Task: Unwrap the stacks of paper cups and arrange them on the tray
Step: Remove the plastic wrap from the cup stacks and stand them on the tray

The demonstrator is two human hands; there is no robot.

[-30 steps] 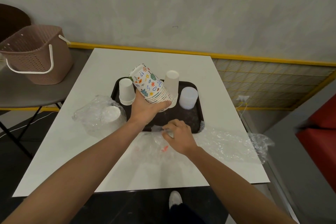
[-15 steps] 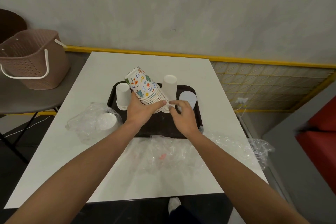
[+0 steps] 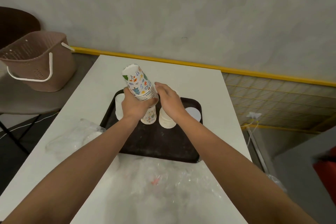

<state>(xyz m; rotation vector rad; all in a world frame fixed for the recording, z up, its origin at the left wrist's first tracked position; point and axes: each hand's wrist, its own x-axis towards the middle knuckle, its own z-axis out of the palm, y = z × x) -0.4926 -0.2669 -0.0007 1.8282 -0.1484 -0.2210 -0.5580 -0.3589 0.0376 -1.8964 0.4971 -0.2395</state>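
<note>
Four cup stacks: three on tray [image 3: 160, 143], one in left hand [image 3: 135, 104].

One tray [image 3: 160, 143]; two hands; one basket [image 3: 39, 63]; one table [image 3: 218, 100]; two patterned cup stacks; two white stacks.

Two bare forearms, no sleeves in view, left hand [image 3: 135, 104], right hand [image 3: 170, 100], no rings or watch

On the surface [image 3: 181, 82], a tray [image 3: 160, 143] with cup stacks [image 3: 166, 119] at its far end (wrappers [image 3: 163, 178] just before it); basket [image 3: 38, 62] far left.
</note>
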